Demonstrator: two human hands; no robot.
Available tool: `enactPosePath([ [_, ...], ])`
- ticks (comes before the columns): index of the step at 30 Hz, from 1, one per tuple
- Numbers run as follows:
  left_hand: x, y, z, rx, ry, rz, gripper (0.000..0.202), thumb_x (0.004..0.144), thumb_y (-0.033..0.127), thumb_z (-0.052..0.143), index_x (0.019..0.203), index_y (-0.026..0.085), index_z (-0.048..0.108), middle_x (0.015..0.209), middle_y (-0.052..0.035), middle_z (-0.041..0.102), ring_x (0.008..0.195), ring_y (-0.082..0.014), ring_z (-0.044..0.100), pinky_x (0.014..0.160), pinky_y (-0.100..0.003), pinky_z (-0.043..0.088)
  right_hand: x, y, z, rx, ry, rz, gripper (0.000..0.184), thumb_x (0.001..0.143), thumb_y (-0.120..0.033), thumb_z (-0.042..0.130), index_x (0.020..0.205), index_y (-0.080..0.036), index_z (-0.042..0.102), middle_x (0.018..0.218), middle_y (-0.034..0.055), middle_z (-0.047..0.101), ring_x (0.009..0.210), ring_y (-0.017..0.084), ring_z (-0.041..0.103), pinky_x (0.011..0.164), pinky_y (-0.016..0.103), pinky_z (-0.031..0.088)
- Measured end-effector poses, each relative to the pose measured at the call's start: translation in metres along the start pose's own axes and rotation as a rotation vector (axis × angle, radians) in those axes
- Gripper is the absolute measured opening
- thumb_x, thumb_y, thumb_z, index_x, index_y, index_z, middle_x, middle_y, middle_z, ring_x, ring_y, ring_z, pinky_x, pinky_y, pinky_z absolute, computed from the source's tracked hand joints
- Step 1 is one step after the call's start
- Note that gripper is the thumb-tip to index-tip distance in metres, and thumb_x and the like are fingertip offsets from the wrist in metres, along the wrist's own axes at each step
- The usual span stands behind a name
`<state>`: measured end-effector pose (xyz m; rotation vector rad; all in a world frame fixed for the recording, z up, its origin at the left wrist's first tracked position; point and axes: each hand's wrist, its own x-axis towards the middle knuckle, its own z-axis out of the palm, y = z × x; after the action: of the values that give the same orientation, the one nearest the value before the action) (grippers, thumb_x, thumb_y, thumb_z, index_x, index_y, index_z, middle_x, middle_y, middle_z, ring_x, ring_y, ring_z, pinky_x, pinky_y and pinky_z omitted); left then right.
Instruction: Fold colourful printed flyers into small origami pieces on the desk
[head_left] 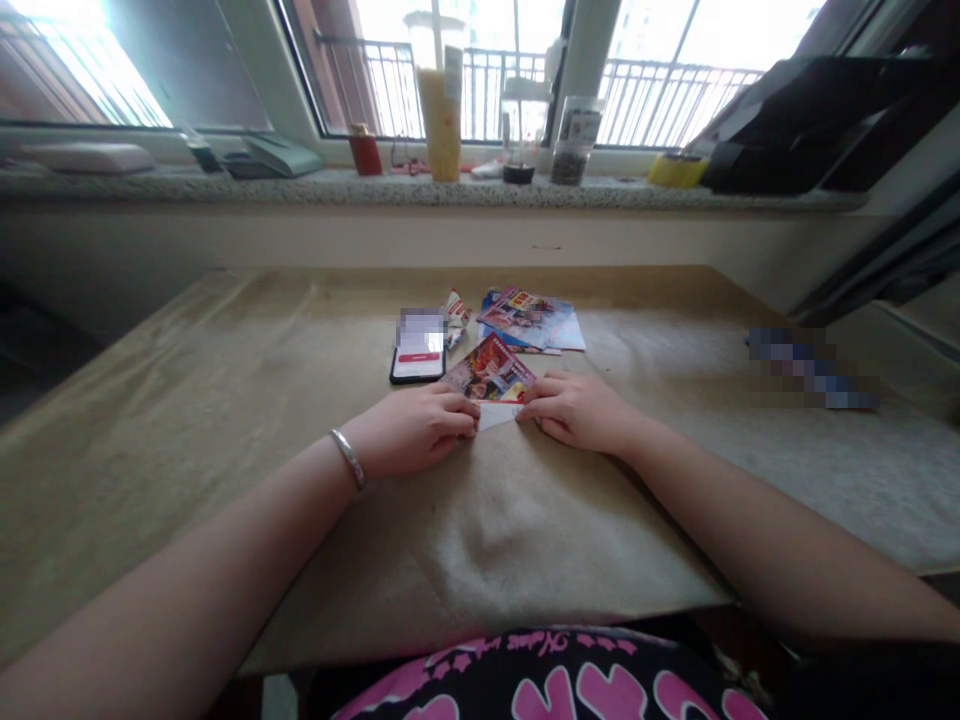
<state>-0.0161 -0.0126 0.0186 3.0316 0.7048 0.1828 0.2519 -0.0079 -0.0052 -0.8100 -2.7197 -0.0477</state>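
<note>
A small printed paper [491, 385] with colourful pictures lies on the brown table cover [225, 400], its near edge folded so the white back shows. My left hand [412, 430], with a silver bracelet on the wrist, pinches the paper's left side with closed fingers. My right hand [577, 410] pinches its right side the same way. Both hands rest on the table on either side of the fold.
A phone [418, 350] lies lit just beyond the paper, next to a crumpled scrap [455, 310] and a stack of printed leaflets [529, 320]. A windowsill [225, 187] behind holds a tall bottle of yellow liquid [441, 110], jars and a red cup [366, 152].
</note>
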Motion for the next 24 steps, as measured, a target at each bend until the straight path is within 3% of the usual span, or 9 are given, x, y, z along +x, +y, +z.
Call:
enactPosePath([
  [11, -0.004, -0.003, 0.0, -0.037, 0.011, 0.011, 0.032, 0.076, 0.006, 0.048, 0.093, 0.023, 0.068, 0.116, -0.0014, 0.064, 0.105, -0.0179, 0.058, 0.091, -0.033, 0.049, -0.005, 0.006, -0.004, 0.016, -0.004, 0.062, 0.027, 0.081, -0.013, 0.049, 0.089, -0.024, 0.072, 0.094, 0.0045, 0.067, 0.085, 0.017, 0.058, 0.074, 0.028, 0.044],
  [24, -0.008, -0.009, 0.002, -0.082, 0.005, 0.003, 0.032, 0.08, 0.008, 0.046, 0.092, 0.025, 0.07, 0.116, 0.0021, 0.065, 0.109, -0.0162, 0.058, 0.095, -0.032, 0.048, -0.014, 0.02, -0.007, 0.049, -0.037, 0.216, 0.034, 0.072, -0.005, 0.049, 0.081, -0.026, 0.075, 0.093, 0.0013, 0.07, 0.082, 0.016, 0.063, 0.07, 0.026, 0.045],
])
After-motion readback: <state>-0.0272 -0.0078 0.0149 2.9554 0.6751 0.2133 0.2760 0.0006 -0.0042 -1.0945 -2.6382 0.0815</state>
